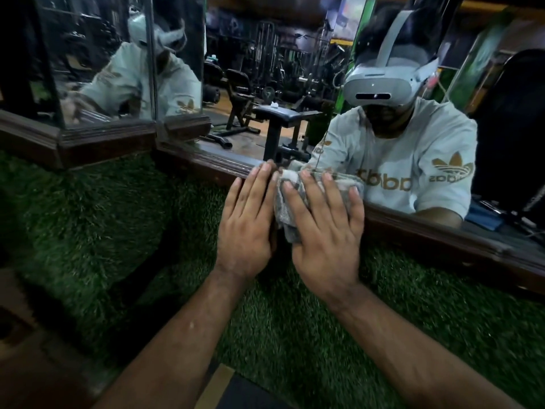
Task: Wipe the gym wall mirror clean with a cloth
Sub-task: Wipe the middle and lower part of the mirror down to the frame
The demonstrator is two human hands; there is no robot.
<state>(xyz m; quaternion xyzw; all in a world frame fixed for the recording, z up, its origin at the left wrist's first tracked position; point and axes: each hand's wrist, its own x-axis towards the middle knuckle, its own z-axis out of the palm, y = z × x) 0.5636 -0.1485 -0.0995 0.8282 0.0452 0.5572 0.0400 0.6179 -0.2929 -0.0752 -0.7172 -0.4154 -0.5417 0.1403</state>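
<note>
both hands are lying flat with straight fingers, right hand (326, 231) pressing the cloth (290, 202) on the mirror (295, 84) frame, left hand (247, 228) touching it at 9 o'clock

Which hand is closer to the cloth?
The right hand is closer: it lies flat on top of the cloth, pressing it to the mirror's wooden frame. The left hand rests just beside the cloth's left edge.
</note>
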